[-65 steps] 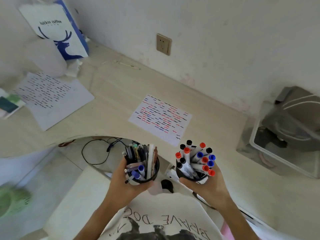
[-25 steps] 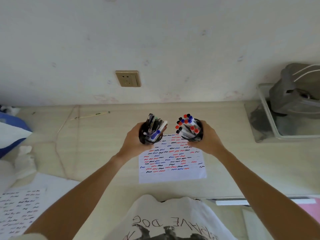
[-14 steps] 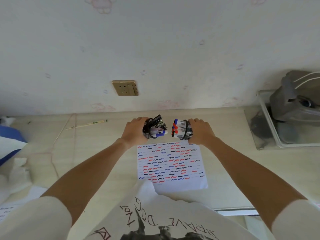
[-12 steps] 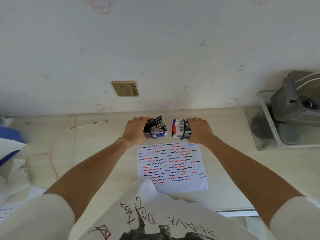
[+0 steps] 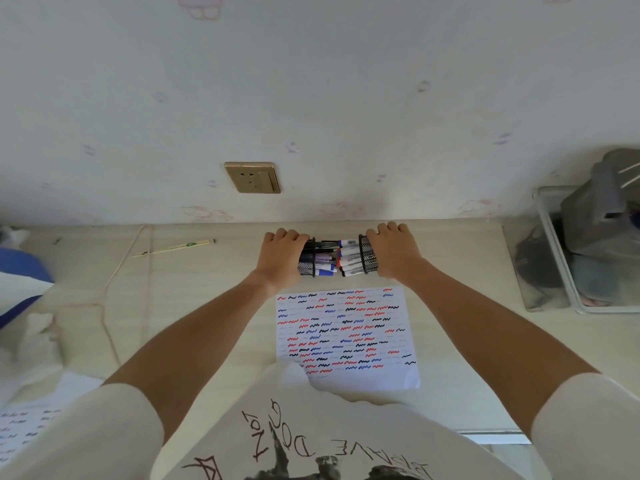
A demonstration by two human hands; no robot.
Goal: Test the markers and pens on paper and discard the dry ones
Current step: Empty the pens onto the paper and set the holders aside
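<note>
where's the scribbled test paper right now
In the head view the test sheet lies flat on the desk, centre, just nearer the person than the two mesh pen cups held by the wall.

Two pen cups (image 5: 367,258) behind paper (image 5: 346,337)

The left hand (image 5: 280,258) hides most of its mesh pen cup (image 5: 307,268); the right hand (image 5: 394,252) covers the base of the other cup (image 5: 369,258). Marker labels (image 5: 351,258) are too small to read. The clear bin (image 5: 554,258) and blue bag (image 5: 17,268) are cut off by the frame's edges.
</note>
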